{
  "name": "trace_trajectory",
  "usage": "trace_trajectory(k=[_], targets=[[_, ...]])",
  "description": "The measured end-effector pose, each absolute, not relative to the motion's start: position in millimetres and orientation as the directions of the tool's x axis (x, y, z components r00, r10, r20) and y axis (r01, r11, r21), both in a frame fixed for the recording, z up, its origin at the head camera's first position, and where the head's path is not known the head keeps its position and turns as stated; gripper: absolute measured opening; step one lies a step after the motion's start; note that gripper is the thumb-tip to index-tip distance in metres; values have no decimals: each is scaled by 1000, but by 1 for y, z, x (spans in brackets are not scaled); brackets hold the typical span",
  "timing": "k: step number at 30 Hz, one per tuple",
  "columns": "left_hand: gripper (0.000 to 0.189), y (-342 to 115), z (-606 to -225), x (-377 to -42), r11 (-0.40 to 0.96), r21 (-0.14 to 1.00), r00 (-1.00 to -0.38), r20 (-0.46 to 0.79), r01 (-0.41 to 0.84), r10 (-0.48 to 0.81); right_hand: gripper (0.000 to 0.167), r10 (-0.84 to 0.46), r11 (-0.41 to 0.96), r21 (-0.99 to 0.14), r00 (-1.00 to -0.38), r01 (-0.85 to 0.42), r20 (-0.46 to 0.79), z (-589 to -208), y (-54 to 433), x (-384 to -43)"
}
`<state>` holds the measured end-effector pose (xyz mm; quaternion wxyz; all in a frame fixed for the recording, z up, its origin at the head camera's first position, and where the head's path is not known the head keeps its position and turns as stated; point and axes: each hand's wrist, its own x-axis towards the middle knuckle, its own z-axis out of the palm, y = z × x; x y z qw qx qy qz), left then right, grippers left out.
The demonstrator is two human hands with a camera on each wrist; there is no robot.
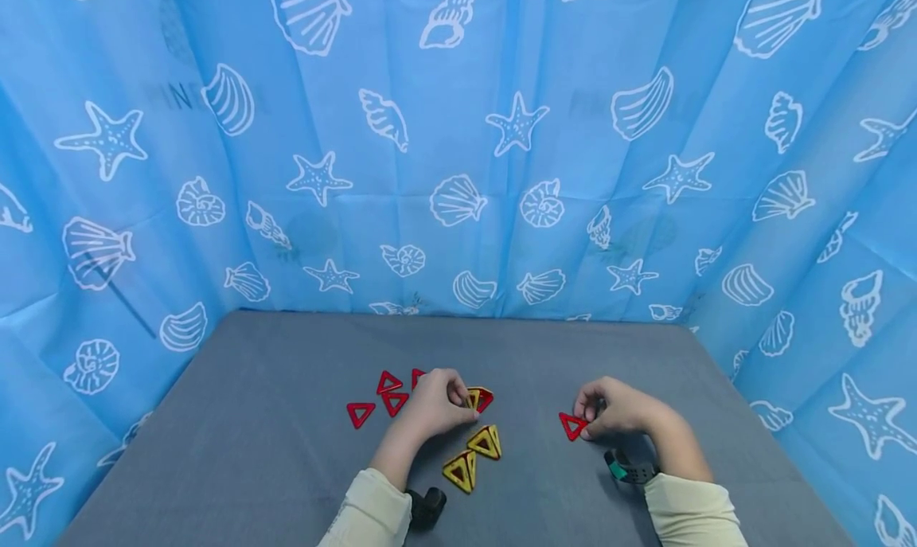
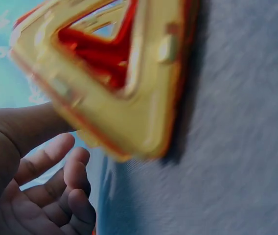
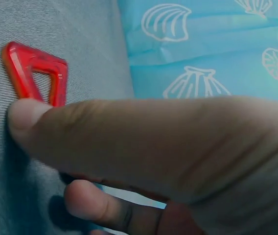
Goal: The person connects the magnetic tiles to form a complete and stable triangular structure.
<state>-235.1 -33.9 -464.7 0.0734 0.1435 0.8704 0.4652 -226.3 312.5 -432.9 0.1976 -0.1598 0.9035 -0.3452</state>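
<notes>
My left hand [image 1: 435,404] pinches a yellow-and-red group of triangular tiles [image 1: 487,400] between thumb and fingers; its far side is partly hidden. Closer to me are two small pyramids of yellow and red triangle tiles, one upper [image 1: 485,442] and one lower [image 1: 459,471]. A yellow-faced pyramid [image 2: 153,83] looms large in the left wrist view, hiding the thumb's tip. On the right, my right hand [image 1: 626,408] holds a single red triangle tile [image 1: 564,420] near the table; the thumb covers one corner of this tile [image 3: 24,73] in the right wrist view.
Several loose red triangle tiles [image 1: 360,414] lie left of the left hand, one partly behind it. Grey cloth covers the table [image 1: 530,356]. A blue curtain [image 1: 458,252] with white shells and starfish borders the back and sides. Each wrist wears a dark band [image 1: 630,469].
</notes>
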Motion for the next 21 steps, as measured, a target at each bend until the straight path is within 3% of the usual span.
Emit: trace_trajectory(k=[9, 21], targets=[[43, -38, -465, -241, 534, 816, -927, 6, 221, 375, 22, -440, 696, -693, -874, -188, -205, -435, 298, -230], [21, -34, -465, -239, 567, 796, -932, -11, 211, 363, 16, -477, 710, -633, -872, -310, -108, -445, 263, -233]])
